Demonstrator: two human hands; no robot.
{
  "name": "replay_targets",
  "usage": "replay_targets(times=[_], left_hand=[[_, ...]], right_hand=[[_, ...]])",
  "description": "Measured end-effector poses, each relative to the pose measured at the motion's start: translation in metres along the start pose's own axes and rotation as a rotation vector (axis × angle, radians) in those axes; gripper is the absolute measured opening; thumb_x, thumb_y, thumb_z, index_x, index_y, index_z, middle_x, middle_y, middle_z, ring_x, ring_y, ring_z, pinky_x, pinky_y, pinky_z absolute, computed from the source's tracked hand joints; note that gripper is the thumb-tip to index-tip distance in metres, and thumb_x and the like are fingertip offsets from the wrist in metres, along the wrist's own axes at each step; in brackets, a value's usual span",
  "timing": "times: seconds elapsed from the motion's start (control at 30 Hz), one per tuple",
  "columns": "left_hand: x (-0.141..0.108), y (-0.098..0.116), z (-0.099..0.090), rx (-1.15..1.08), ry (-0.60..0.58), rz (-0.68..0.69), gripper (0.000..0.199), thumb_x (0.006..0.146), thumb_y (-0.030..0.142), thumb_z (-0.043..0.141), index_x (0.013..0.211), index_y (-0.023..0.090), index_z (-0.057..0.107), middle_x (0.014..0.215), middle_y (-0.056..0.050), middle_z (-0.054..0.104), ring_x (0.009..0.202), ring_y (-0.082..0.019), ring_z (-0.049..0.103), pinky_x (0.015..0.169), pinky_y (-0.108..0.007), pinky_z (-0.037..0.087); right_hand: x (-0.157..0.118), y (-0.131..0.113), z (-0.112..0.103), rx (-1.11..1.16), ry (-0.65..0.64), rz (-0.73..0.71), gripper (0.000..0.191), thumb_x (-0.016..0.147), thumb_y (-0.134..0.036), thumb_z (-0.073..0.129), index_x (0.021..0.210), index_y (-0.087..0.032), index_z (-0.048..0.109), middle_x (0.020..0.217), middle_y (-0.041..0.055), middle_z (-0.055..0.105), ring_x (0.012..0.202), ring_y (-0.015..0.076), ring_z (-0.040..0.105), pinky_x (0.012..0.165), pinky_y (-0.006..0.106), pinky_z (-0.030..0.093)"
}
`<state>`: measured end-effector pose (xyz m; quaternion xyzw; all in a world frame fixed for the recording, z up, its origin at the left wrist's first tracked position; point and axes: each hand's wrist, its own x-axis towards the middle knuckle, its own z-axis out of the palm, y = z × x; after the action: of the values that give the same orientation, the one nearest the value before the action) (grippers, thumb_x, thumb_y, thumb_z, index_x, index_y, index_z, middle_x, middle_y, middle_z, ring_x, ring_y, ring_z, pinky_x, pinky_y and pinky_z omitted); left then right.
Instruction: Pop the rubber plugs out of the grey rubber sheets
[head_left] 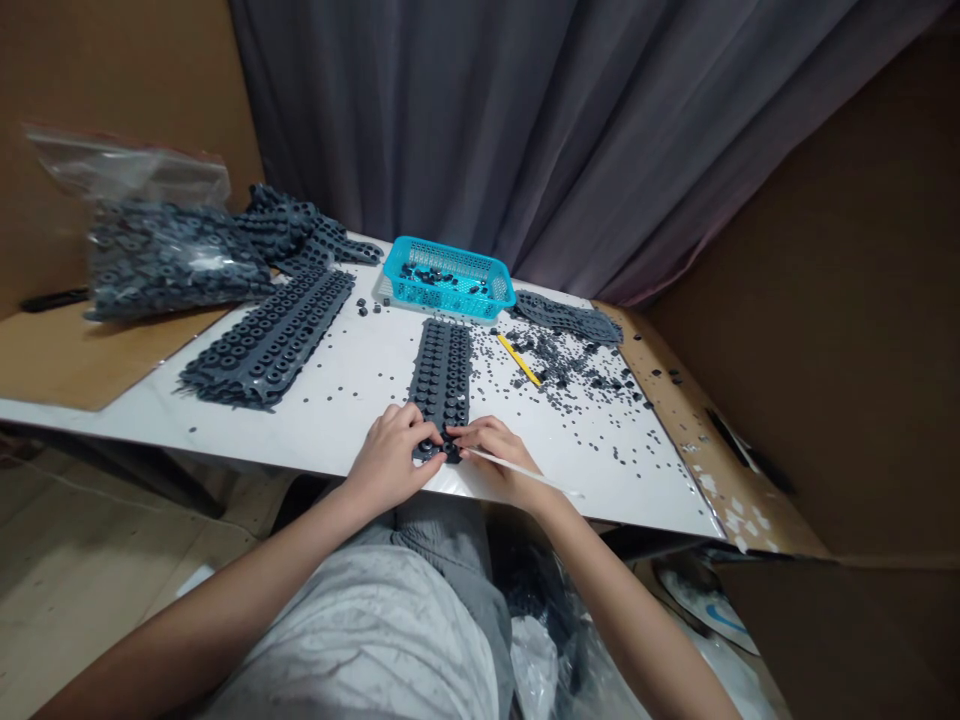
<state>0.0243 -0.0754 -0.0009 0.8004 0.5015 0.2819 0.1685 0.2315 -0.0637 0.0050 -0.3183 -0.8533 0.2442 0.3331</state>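
A dark grey sheet of moulded rubber-looking pieces (441,375), with rows of round raised rings, lies lengthwise in front of me and reaches the table's near edge. My left hand (395,450) grips its near left corner, thumb and fingers bent around a ring there. At the near right corner, my right hand (496,455) is closed on a thin white stick (517,466). The stick's tip is at the sheet's near end, partly hidden by the fingers. Whether the tip is inside a hole, I cannot tell.
Left stand a stack of similar sheets (274,340) and a clear bag of grey pieces (176,255). A blue basket (450,296) holds small dark pieces. Small dark bits (562,365) and a yellow stick (519,360) lie right. Cardboard walls (825,330) flank the white table (360,425).
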Motion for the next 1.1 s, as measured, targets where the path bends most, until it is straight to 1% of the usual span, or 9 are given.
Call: replay_targets(times=[0.2, 0.33, 0.43, 0.63, 0.77, 0.93, 1.0, 1.1], left_hand=[[0.0, 0.001, -0.001, 0.0, -0.007, -0.006, 0.011, 0.081, 0.029, 0.059, 0.086, 0.022, 0.065, 0.088, -0.005, 0.05, 0.091, -0.023, 0.047, 0.079, -0.036, 0.042], [0.0, 0.001, 0.0, -0.003, -0.007, -0.009, 0.011, 0.081, 0.029, 0.059, 0.087, 0.022, 0.065, 0.089, -0.004, 0.05, 0.091, -0.023, 0.047, 0.08, -0.037, 0.042], [0.0, 0.001, 0.0, 0.003, -0.01, -0.01, 0.011, 0.081, 0.029, 0.059, 0.087, 0.022, 0.066, 0.089, -0.004, 0.05, 0.091, -0.023, 0.047, 0.08, -0.036, 0.042], [0.001, 0.0, 0.0, 0.016, -0.025, -0.004, 0.011, 0.08, 0.029, 0.059, 0.087, 0.023, 0.065, 0.088, -0.004, 0.049, 0.089, -0.023, 0.047, 0.079, -0.036, 0.041], [0.001, 0.0, 0.0, 0.016, -0.022, -0.007, 0.009, 0.079, 0.026, 0.059, 0.086, 0.023, 0.065, 0.088, -0.004, 0.049, 0.089, -0.022, 0.047, 0.077, -0.036, 0.041], [0.002, 0.002, 0.0, 0.019, -0.019, -0.009, 0.008, 0.08, 0.027, 0.059, 0.085, 0.023, 0.065, 0.086, -0.003, 0.049, 0.088, -0.022, 0.047, 0.077, -0.036, 0.041], [0.002, 0.002, 0.0, 0.022, -0.026, -0.015, 0.008, 0.08, 0.028, 0.059, 0.085, 0.023, 0.065, 0.086, -0.003, 0.049, 0.088, -0.022, 0.047, 0.077, -0.036, 0.041], [0.001, 0.002, 0.0, 0.023, -0.03, -0.015, 0.009, 0.08, 0.028, 0.058, 0.085, 0.023, 0.065, 0.086, -0.004, 0.049, 0.089, -0.023, 0.047, 0.078, -0.037, 0.041]], right_hand=[[0.0, -0.001, -0.003, 0.065, 0.031, 0.012, 0.015, 0.094, -0.029, 0.048, 0.095, -0.022, 0.061, 0.105, 0.0125, 0.069, 0.096, 0.0212, 0.061, 0.079, 0.038, 0.052], [0.0, 0.0, -0.002, 0.043, 0.027, -0.007, 0.013, 0.093, -0.028, 0.05, 0.094, -0.021, 0.061, 0.105, 0.0111, 0.07, 0.095, 0.0205, 0.06, 0.081, 0.038, 0.051], [0.0, 0.003, -0.001, -0.041, -0.002, -0.045, 0.016, 0.094, -0.027, 0.047, 0.094, -0.021, 0.062, 0.105, 0.0096, 0.07, 0.093, 0.0201, 0.059, 0.082, 0.038, 0.05], [0.003, 0.016, 0.002, -0.389, -0.093, -0.167, 0.02, 0.095, -0.026, 0.045, 0.097, -0.022, 0.064, 0.114, 0.0085, 0.068, 0.092, 0.0218, 0.057, 0.08, 0.04, 0.048], [0.003, 0.018, 0.003, -0.428, -0.128, -0.17, 0.024, 0.096, -0.024, 0.041, 0.104, -0.023, 0.064, 0.117, 0.0104, 0.066, 0.095, 0.022, 0.055, 0.082, 0.04, 0.048], [0.001, 0.013, 0.005, -0.431, -0.101, -0.156, 0.026, 0.097, -0.023, 0.039, 0.107, -0.022, 0.063, 0.117, 0.0125, 0.064, 0.098, 0.0226, 0.053, 0.085, 0.041, 0.049], [0.001, 0.014, 0.006, -0.448, -0.084, -0.152, 0.025, 0.096, -0.023, 0.04, 0.106, -0.021, 0.062, 0.117, 0.0129, 0.063, 0.096, 0.0228, 0.053, 0.084, 0.041, 0.049], [0.001, 0.019, 0.005, -0.45, -0.023, -0.099, 0.024, 0.096, -0.022, 0.04, 0.104, -0.02, 0.062, 0.118, 0.0145, 0.062, 0.096, 0.0237, 0.053, 0.083, 0.041, 0.05]])
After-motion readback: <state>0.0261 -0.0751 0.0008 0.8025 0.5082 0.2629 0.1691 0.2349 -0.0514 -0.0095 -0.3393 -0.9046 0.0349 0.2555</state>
